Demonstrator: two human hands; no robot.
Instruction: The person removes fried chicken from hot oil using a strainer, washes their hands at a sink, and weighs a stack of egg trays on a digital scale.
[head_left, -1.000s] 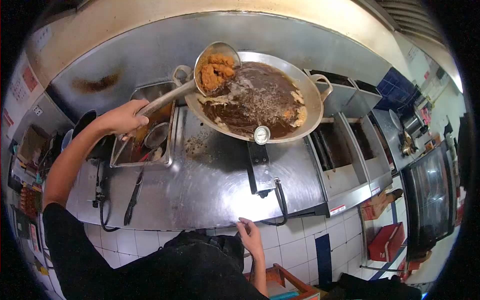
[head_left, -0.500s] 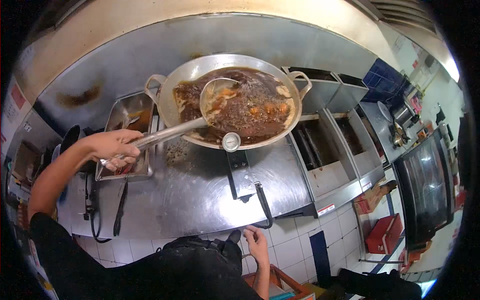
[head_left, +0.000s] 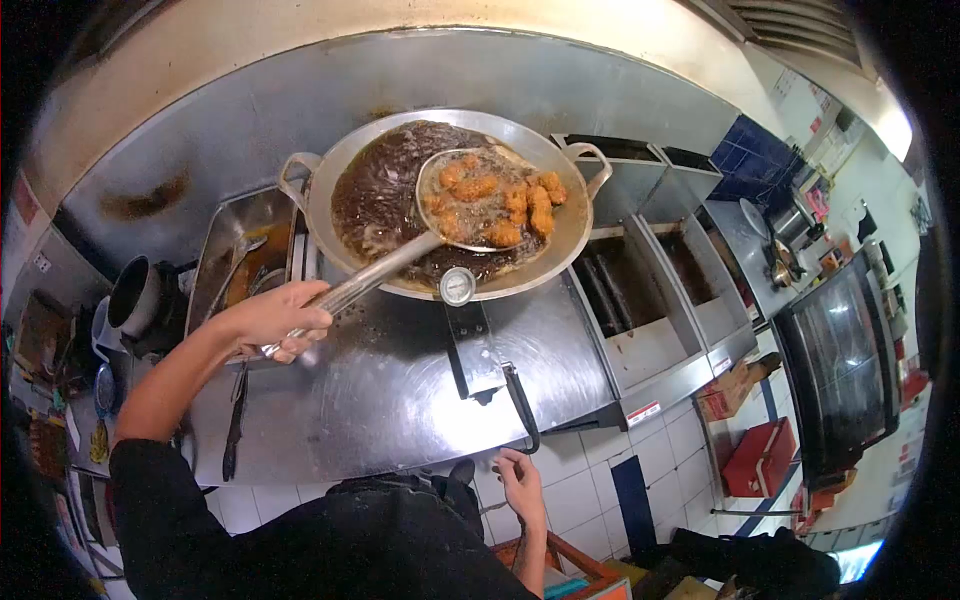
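My left hand (head_left: 278,318) is wrapped around the long metal handle of a wire skimmer (head_left: 385,262). Its round basket sits inside a large two-handled wok (head_left: 326,222), over dark bubbling oil (head_left: 378,180). Golden-brown fried pieces (head_left: 541,212) lie in the basket and toward its right edge. A dial thermometer (head_left: 457,286) is at the wok's front rim. Down past the counter's front edge, my right hand (head_left: 522,488) hangs with loosely bent fingers and nothing in it.
Left of the wok stands a metal tray (head_left: 297,250) holding a spoon (head_left: 238,265). Black tongs (head_left: 235,425) lie on the steel counter (head_left: 350,410). Fryer basins (head_left: 640,345) adjoin on the right. A red box (head_left: 758,458) stands at lower right.
The skimmer has shifted right through the oil, and fried pieces now show gathered in and beside its basket. My left hand moved right with it; my right hand has barely moved.
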